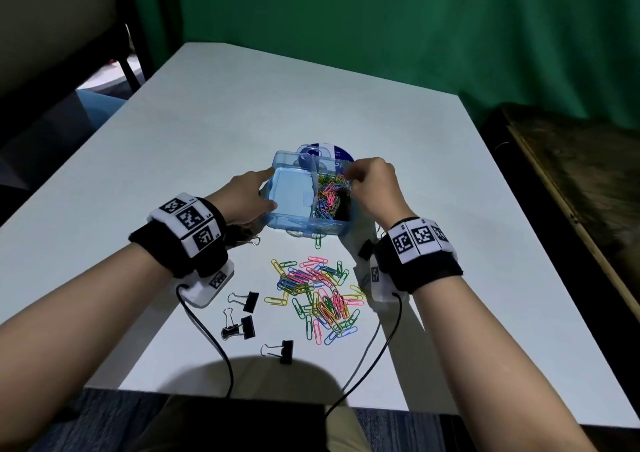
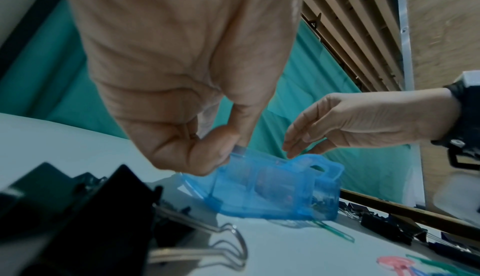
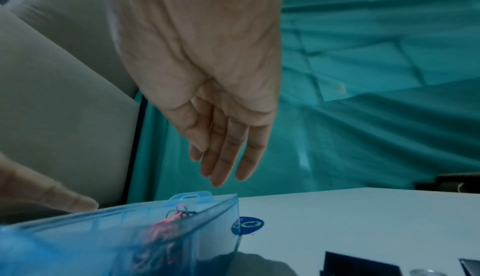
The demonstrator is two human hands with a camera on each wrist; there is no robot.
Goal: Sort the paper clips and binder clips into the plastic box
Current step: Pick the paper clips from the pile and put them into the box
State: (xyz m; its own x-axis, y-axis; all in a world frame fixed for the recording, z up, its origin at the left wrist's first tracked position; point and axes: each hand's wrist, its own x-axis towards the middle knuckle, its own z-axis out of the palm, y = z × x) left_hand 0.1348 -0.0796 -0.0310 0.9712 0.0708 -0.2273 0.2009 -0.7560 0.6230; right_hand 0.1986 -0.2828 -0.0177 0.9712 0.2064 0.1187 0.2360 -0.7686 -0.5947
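The blue see-through plastic box [image 1: 304,225] sits tilted at the table's middle; its left compartment is bare, and its right one holds coloured paper clips [image 1: 330,193]. My left hand [image 1: 267,188] grips the box's left edge [image 2: 272,190] between thumb and fingers [image 2: 221,151]. My right hand [image 1: 350,174] hovers over the right compartment, its fingers [image 3: 223,157] straight, pointing down and holding nothing. A loose heap of coloured paper clips [image 1: 318,295] lies in front of the box. Black binder clips [image 1: 247,301] [image 1: 242,327] [image 1: 283,350] lie to the heap's left.
A dark blue round label [image 1: 334,151] on clear plastic lies just behind the box. Another binder clip [image 1: 254,241] sits under my left wrist, and a black one [image 1: 365,249] by my right wrist. Wrist cables [image 1: 207,333] trail over the white table's front edge [image 1: 242,392].
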